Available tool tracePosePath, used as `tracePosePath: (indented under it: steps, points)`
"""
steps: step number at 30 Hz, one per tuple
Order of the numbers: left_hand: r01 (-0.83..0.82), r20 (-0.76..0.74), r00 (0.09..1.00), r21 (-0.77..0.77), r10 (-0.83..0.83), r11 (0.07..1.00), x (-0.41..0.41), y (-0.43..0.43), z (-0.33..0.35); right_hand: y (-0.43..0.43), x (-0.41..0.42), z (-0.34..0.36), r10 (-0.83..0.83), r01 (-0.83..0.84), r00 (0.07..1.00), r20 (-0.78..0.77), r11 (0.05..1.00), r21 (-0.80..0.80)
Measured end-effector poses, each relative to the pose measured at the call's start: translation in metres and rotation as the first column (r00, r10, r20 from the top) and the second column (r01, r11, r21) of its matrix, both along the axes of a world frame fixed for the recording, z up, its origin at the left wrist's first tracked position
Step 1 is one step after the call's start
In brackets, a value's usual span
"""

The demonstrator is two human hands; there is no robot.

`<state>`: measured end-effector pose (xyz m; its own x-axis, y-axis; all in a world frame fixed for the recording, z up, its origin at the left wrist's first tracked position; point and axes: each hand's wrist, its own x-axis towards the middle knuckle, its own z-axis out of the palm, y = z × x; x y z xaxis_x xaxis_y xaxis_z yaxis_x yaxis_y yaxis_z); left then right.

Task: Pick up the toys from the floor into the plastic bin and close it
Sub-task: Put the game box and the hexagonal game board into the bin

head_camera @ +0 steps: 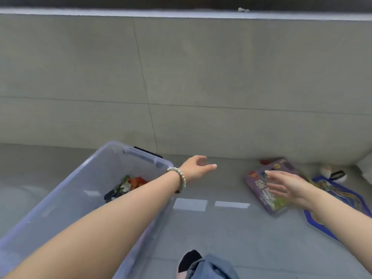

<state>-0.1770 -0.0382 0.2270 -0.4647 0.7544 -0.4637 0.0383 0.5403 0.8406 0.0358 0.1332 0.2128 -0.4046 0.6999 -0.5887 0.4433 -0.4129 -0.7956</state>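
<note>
Reaching right hand (289, 188), fingers spread and empty, toward what looks like a purple toy box (259, 184) right of plastic bin (141, 153) (left hand (196, 167) equally slack, holding nothing), next needing a grip.

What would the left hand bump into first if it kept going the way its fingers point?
Probably the purple toy box: the left hand points towards it across bare floor, though depth is hard to judge.

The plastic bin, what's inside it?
The plastic bin holds a small heap of toys, green, orange, white and dark. The left forearm crosses above it and hides part of the heap and of the bin's bottom, so more may lie there.
</note>
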Motion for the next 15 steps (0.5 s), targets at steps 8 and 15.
tracePosePath:
  steps: [8,15]
  points:
    - [0.068,0.231,0.973,-0.210,-0.018,0.975,0.089,0.138,-0.111,0.094,0.094,-0.106,-0.210,0.219,0.975,0.075,0.965,-0.142]
    - [0.012,0.332,0.937,-0.332,0.105,0.943,0.135,0.208,-0.212,0.126,0.114,-0.196,-0.363,0.354,0.931,0.044,0.863,-0.361]
